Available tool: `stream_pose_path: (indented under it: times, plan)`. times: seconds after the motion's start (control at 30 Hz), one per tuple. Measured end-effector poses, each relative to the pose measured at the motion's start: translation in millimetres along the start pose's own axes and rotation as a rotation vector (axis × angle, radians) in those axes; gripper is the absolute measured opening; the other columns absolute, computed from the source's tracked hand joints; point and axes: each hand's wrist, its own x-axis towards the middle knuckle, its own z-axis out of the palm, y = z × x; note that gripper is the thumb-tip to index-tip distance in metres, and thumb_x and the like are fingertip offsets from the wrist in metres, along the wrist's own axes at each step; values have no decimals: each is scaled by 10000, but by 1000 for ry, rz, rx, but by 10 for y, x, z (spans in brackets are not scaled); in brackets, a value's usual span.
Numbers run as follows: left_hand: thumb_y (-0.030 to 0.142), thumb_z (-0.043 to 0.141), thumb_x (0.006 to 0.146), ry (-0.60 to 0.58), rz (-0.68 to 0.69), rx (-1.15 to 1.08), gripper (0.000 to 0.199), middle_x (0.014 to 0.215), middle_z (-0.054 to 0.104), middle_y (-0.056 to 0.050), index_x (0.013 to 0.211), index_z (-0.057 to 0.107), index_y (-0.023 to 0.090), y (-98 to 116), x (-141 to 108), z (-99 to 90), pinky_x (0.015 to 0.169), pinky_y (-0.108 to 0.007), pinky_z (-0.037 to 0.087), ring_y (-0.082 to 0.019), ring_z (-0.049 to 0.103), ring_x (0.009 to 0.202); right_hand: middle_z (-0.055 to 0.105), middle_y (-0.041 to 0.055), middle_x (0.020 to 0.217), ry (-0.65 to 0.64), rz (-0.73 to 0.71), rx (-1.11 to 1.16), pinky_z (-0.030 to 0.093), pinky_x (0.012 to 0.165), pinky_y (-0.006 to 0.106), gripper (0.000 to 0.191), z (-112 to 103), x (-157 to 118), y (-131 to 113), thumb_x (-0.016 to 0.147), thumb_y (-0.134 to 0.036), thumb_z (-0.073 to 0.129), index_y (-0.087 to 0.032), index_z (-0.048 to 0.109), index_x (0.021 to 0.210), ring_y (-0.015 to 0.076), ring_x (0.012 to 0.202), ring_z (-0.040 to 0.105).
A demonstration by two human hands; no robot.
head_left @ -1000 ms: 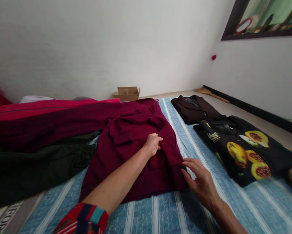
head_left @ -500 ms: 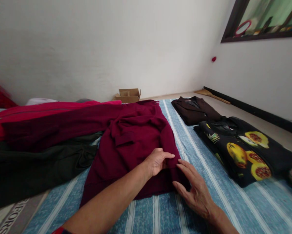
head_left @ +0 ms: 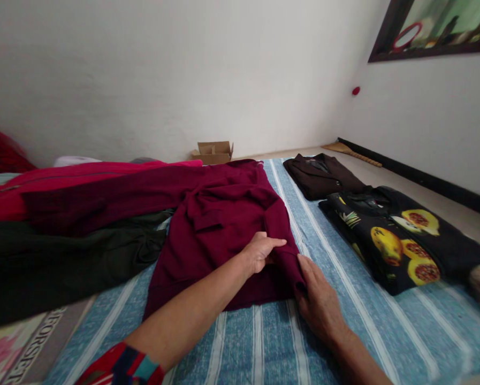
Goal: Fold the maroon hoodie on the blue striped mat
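Note:
A maroon long-sleeved top (head_left: 231, 214) lies on a blue striped cloth, one sleeve folded over its body and the other stretched out to the left. My left hand (head_left: 260, 251) pinches the garment near its right edge, index finger extended along the fabric. Just right of it, my right hand (head_left: 318, 297) grips the lower right edge, where the fabric is lifted and curled; its fingertips are partly hidden behind the cloth.
Red clothing (head_left: 83, 179) and dark green trousers (head_left: 63, 272) lie at the left. To the right are a folded brown garment (head_left: 324, 176) and a folded black fruit-print garment (head_left: 400, 235). A cardboard box (head_left: 214, 153) stands by the wall.
My right hand has closed from an open pose onto the top's lower right edge, which is now raised. The view has shifted slightly.

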Motion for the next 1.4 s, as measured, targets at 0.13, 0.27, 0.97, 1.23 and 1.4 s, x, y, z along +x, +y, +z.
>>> stream_pose_path:
  times: [0.13,0.27,0.97,1.23,1.4]
  plan:
    - [93,667,620,89,154,188,172,701,636,-26,753,571,142,-42,33,-22,517,-225,449,-130,566,575,362,181,1409,17,-87,-81,447,938,509,628,28,-11,-27,820,-73,396,-176,259,1423,312,1289,363]
    - [55,663,596,131,241,258,198,667,616,-5,725,551,154,-66,42,-66,542,-205,435,-127,565,600,336,153,1443,-5,-139,-52,412,979,505,650,61,-29,-19,817,-16,350,-197,249,1433,284,1328,307]
    - [194,619,714,9,314,501,230,724,638,-39,937,579,155,88,-563,-253,530,-222,476,-192,636,731,530,106,1301,63,429,654,345,1032,480,543,-95,96,46,835,-365,532,-183,435,1338,256,1215,471]
    - [336,573,708,538,427,759,207,829,682,-41,848,622,191,-148,-1223,-1252,685,-279,489,-215,647,803,556,112,1277,128,632,846,344,1028,465,620,-248,120,-25,763,-439,608,-168,483,1307,268,1200,487]
    - [367,601,688,1036,213,1030,234,897,679,-88,851,603,200,-310,-1621,-1756,798,-354,458,-291,629,908,604,98,1212,115,606,764,389,982,450,620,-252,138,-57,745,-454,614,-160,516,1282,280,1147,526]
